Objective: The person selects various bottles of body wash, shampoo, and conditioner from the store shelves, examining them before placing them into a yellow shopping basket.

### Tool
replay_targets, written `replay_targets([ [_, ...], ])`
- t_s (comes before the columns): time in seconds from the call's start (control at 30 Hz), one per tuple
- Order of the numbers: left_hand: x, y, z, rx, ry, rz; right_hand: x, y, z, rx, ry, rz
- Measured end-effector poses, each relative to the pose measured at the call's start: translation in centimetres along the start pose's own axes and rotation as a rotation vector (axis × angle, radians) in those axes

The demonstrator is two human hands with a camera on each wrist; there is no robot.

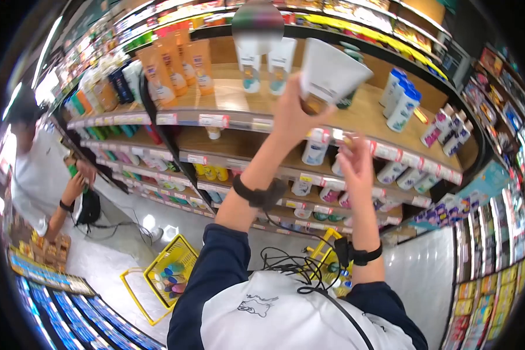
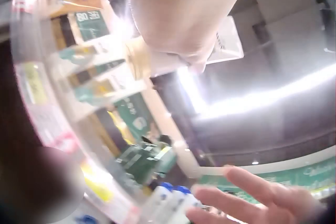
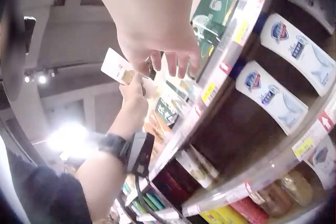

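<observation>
In the head view, my left hand (image 1: 294, 114) grips a white tube (image 1: 335, 73) by its lower end, above the top shelf. The same tube (image 2: 228, 43) shows past my left hand (image 2: 173, 29) in the left wrist view. My right hand (image 1: 356, 163) is lower and to the right, in front of the shelf edge, fingers slightly bent and apart from the tube. The right wrist view shows my right hand (image 3: 160, 40) with loosely hanging fingers, and the tube (image 3: 116, 66) beyond it. Two similar white tubes (image 1: 251, 70) stand on the shelf.
Orange tubes (image 1: 203, 67) stand left on the top shelf; blue-capped bottles (image 1: 403, 109) stand right. White bottles (image 1: 316, 147) fill part of the shelf below. A yellow basket (image 1: 172, 271) with products is on the floor. Another person (image 1: 44, 169) stands at far left. Cables (image 1: 297, 265) hang near my body.
</observation>
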State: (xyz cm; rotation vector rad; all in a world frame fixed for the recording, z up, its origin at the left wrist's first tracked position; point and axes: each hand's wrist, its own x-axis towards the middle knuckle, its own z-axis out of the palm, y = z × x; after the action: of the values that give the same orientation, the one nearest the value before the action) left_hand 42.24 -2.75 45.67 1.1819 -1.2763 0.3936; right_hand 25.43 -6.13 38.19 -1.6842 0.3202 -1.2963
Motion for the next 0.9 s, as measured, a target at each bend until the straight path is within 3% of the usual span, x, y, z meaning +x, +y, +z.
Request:
replay_targets([
  [0.07,-2.6,3.4,2.1,-0.334,-0.336,-0.136,0.2,-3.1,-2.9,0.15,0.079,-0.114],
  [0.1,-3.9,4.5,3.4,-0.307,-0.394,-0.014,-0.5,-4.0,-5.4,0.067,0.117,-0.115],
  [0.13,-5.4,5.3,4.5,-0.338,-0.543,-0.069,-1.2,-5.2,-7.6,0.1,0.133,-0.099],
  [0.2,-8.4,7.1,7.4,-0.386,-0.686,-0.031,-3.9,-7.0,-14.4,0.027,0.069,0.124],
  [0.3,-13.4,8.7,12.5,-0.398,-0.919,0.12,-9.1,-9.8,-19.0,-0.137,0.151,0.403],
  [0.4,-18.8,11.9,17.2,-0.497,-1.192,0.069,-15.5,-10.0,-23.7,-0.143,0.196,0.637],
  [0.43,-20.6,13.1,18.6,-0.451,-1.344,0.013,-18.0,-9.4,-25.4,-0.129,0.24,0.691],
  [0.53,-27.9,14.1,22.7,-0.684,-1.484,-0.054,-25.2,-6.8,-28.7,-0.145,0.399,0.871],
  [0.57,-32.0,13.8,24.4,-0.85,-1.439,-0.121,-27.7,-5.6,-29.8,-0.142,0.455,0.918],
  [0.67,-41.3,13.5,26.0,-0.807,-1.498,-0.35,-34.8,-1.7,-32.3,-0.171,0.63,1.04],
  [0.73,-49.6,10.9,26.4,-0.815,-1.563,-0.735,-41.1,2.1,-35.1,-0.258,0.719,1.16],
  [0.8,-55.1,8.6,24.6,-0.693,-1.706,-0.843,-47.8,6.0,-37.0,-0.33,0.737,1.265],
  [0.83,-57.7,7.7,23.5,-0.621,-1.73,-0.806,-50.6,7.7,-37.9,-0.362,0.747,1.32],
  [0.87,-59.5,6.9,22.2,-0.549,-1.757,-0.771,-52.7,9.1,-38.5,-0.46,0.69,1.36],
  [0.9,-60.1,6.6,20.8,-0.49,-1.795,-0.871,-54.7,10.3,-38.6,-0.554,0.628,1.399],
])
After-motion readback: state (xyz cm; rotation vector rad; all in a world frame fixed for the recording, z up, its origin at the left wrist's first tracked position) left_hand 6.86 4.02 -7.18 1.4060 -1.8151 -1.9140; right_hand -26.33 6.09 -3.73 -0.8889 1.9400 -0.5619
